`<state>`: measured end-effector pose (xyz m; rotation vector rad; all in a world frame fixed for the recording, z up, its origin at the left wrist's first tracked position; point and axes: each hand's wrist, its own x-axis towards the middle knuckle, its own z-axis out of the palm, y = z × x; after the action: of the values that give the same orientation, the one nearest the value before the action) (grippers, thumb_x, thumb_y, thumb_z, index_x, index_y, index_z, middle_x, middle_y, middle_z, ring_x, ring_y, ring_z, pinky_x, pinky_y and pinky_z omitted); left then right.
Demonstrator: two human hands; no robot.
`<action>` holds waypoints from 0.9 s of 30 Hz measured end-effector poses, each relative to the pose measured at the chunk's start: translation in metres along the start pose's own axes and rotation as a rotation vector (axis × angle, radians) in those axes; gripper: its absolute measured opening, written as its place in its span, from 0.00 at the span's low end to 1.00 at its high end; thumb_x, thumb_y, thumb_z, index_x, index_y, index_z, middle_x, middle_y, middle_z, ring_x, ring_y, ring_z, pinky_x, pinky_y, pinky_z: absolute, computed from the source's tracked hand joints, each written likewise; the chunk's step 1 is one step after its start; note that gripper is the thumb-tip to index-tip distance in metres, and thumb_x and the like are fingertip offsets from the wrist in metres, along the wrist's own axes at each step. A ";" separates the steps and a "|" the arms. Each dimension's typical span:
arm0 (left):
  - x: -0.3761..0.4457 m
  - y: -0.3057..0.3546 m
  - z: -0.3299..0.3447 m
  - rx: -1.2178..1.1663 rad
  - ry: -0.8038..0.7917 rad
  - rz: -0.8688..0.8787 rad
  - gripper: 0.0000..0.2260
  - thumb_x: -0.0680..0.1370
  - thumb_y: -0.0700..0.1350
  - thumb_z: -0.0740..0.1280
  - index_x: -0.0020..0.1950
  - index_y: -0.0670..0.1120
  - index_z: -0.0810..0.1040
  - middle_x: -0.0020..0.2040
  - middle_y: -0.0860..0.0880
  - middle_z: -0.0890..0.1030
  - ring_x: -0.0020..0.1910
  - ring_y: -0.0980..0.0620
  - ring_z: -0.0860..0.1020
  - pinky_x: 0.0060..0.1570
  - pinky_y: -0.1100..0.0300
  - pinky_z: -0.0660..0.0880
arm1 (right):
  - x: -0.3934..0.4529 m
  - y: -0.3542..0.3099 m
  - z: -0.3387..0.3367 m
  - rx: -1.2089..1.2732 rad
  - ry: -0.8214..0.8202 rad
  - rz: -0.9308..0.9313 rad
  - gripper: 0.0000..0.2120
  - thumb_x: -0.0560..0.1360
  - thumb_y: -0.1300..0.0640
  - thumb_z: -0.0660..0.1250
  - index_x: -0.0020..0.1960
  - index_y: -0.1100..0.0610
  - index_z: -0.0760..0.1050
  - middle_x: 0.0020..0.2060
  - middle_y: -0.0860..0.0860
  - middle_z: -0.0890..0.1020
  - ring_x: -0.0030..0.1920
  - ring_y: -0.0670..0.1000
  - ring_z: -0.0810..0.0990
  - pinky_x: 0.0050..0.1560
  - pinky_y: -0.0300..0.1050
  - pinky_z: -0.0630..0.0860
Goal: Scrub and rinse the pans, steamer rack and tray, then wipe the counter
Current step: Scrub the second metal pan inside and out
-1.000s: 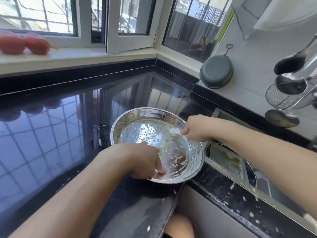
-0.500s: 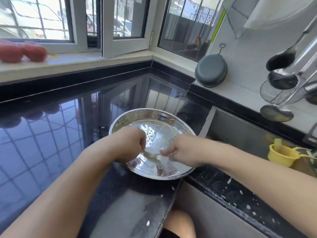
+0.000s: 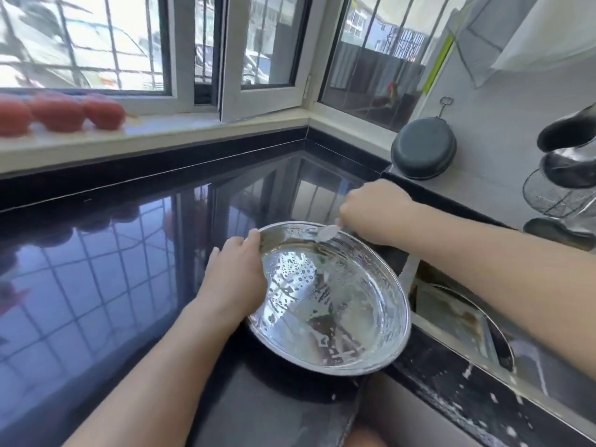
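A round, shallow steel pan [image 3: 332, 304] lies on the black counter [image 3: 96, 269] at the sink's left edge, its inside streaked with soap foam and bubbles. My left hand [image 3: 235, 272] grips the pan's left rim, thumb over the edge. My right hand [image 3: 371, 208] is at the pan's far rim, its fingers curled round a pale, foamy scrubber [image 3: 327, 233] that touches the rim.
The steel sink [image 3: 458, 314] lies right of the pan with more steel ware in it. A dark round lid [image 3: 423, 150] leans on the wall behind. Ladles and a wire strainer [image 3: 561, 195] hang at right. Red tomatoes [image 3: 58, 112] sit on the windowsill.
My left hand has shifted from the pan's near side up to its left rim. My right hand has swept with the scrubber from the pan's middle to its far rim.
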<state>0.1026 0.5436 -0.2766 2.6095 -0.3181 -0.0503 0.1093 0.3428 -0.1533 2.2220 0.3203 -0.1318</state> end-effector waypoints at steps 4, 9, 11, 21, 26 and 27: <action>0.002 -0.003 0.000 -0.110 0.031 0.003 0.36 0.77 0.33 0.59 0.83 0.47 0.53 0.72 0.45 0.69 0.68 0.41 0.71 0.71 0.45 0.68 | 0.038 -0.004 -0.038 -0.190 0.198 -0.277 0.19 0.86 0.54 0.51 0.71 0.47 0.75 0.57 0.50 0.77 0.57 0.58 0.81 0.42 0.47 0.68; 0.002 -0.005 0.000 -0.149 0.080 0.009 0.35 0.76 0.32 0.59 0.83 0.46 0.56 0.69 0.45 0.71 0.67 0.40 0.72 0.69 0.47 0.69 | 0.035 0.020 -0.014 -0.240 0.119 -0.310 0.21 0.85 0.53 0.49 0.72 0.48 0.74 0.48 0.48 0.71 0.50 0.56 0.81 0.38 0.47 0.67; 0.002 -0.005 0.001 -0.144 0.083 0.015 0.34 0.76 0.32 0.60 0.82 0.46 0.57 0.69 0.45 0.71 0.66 0.40 0.72 0.70 0.46 0.68 | 0.014 0.037 0.011 -0.210 0.044 -0.276 0.22 0.85 0.56 0.50 0.75 0.46 0.69 0.53 0.49 0.75 0.50 0.56 0.82 0.39 0.48 0.71; 0.000 -0.001 0.001 -0.173 0.099 -0.009 0.34 0.78 0.33 0.60 0.83 0.46 0.55 0.73 0.45 0.69 0.69 0.42 0.71 0.63 0.52 0.70 | -0.042 0.026 0.052 0.273 -0.136 0.203 0.14 0.84 0.52 0.57 0.62 0.51 0.79 0.45 0.53 0.78 0.39 0.56 0.77 0.40 0.48 0.73; -0.003 0.007 0.000 -0.194 0.054 0.008 0.34 0.77 0.32 0.59 0.83 0.47 0.56 0.75 0.47 0.68 0.71 0.45 0.69 0.61 0.56 0.69 | 0.002 -0.012 0.053 0.322 0.104 0.151 0.25 0.80 0.63 0.57 0.74 0.45 0.70 0.54 0.54 0.78 0.47 0.59 0.80 0.39 0.50 0.74; -0.004 0.009 0.002 -0.184 0.051 0.015 0.34 0.78 0.32 0.59 0.83 0.46 0.56 0.74 0.46 0.69 0.70 0.45 0.69 0.61 0.55 0.69 | 0.008 -0.019 0.052 0.322 0.166 0.105 0.28 0.80 0.64 0.55 0.76 0.43 0.66 0.54 0.53 0.78 0.47 0.58 0.80 0.39 0.51 0.75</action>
<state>0.0966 0.5362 -0.2737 2.4216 -0.3002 -0.0067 0.1125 0.3145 -0.2019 2.5707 0.2874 0.0634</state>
